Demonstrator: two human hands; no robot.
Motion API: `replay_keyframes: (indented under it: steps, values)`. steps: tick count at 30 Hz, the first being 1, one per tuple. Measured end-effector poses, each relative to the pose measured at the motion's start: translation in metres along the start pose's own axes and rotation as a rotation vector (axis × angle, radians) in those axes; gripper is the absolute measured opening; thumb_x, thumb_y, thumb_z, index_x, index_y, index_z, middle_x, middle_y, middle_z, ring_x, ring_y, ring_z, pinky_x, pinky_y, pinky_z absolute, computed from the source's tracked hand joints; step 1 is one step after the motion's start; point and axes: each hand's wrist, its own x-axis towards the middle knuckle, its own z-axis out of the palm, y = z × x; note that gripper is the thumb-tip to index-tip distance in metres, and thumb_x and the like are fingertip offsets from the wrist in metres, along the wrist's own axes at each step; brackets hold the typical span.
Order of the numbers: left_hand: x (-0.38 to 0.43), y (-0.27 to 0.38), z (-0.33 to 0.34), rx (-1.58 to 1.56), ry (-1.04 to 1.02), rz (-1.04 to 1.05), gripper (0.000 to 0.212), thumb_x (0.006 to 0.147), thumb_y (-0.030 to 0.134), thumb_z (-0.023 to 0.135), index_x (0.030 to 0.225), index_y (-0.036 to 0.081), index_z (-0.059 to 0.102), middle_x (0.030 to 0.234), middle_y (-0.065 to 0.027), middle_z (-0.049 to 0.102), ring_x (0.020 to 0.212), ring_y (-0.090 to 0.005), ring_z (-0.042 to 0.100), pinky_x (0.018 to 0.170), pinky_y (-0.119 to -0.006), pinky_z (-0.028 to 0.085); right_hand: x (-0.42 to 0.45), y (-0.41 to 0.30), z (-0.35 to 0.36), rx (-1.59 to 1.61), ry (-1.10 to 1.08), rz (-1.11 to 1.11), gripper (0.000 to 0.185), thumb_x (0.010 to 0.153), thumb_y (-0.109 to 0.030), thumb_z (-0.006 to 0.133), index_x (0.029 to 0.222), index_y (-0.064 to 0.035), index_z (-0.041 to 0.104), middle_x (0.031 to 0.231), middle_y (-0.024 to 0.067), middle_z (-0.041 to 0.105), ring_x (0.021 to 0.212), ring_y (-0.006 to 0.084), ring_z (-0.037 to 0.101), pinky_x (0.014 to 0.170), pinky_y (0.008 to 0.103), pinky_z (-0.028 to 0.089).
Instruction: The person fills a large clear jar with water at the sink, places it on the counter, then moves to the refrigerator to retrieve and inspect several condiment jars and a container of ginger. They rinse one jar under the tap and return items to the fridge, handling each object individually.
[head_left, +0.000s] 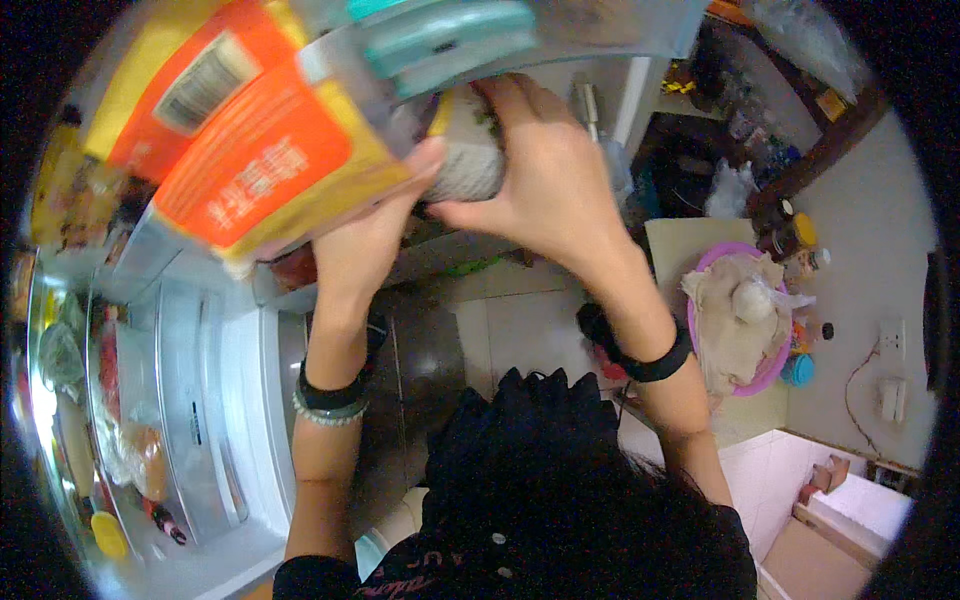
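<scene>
An orange and yellow packaged box or bag (262, 161), bearing writing and a barcode, is close to the camera at the upper left, blurred. My left hand (367, 232) reaches up beside its lower right edge; the fingers are partly hidden, so its hold is unclear. My right hand (551, 169) is curled around a whitish, rounded package (469, 150) with a yellow strip and green marks. The left hand's fingertips are beside this package. Teal containers (450, 41) are just above both hands. Both wrists carry black bands.
An open, lit refrigerator (202, 420) with bagged food on its shelves stands at the left. On a counter at the right, a pink basin (705, 330) holds cloth and a plastic-wrapped item. Jars (795, 232) line the wall behind it. Dark floor tiles (427, 352) show below my hands.
</scene>
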Motion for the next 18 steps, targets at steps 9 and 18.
replay_keyframes:
  steps: [9, 18]
  values:
    - [0.022, -0.023, -0.039, -0.040, -0.088, 0.126, 0.036, 0.089, 0.023, 0.078, 0.113, 0.000, 0.065, 0.107, -0.0073, 0.068, 0.097, -0.0179, 0.064, 0.087, -0.034, 0.051, 0.007, 0.034, -0.017, 0.572, -0.317, 0.269, 0.091, 0.066, -0.052, 0.089, 0.132, 0.0038, 0.060, 0.126, 0.0194, 0.068, 0.113, 0.0288, 0.067, 0.103, 0.0379, 0.050]
    - [0.021, -0.034, -0.043, -0.045, -0.128, 0.150, 0.029, 0.093, 0.021, 0.071, 0.112, 0.000, 0.066, 0.104, -0.0084, 0.070, 0.095, -0.0191, 0.066, 0.084, -0.035, 0.053, -0.009, 0.033, -0.024, 0.741, -0.409, 0.525, 0.080, 0.079, -0.055, 0.081, 0.125, 0.0075, 0.063, 0.119, 0.0153, 0.071, 0.107, 0.0201, 0.068, 0.098, 0.0339, 0.052]
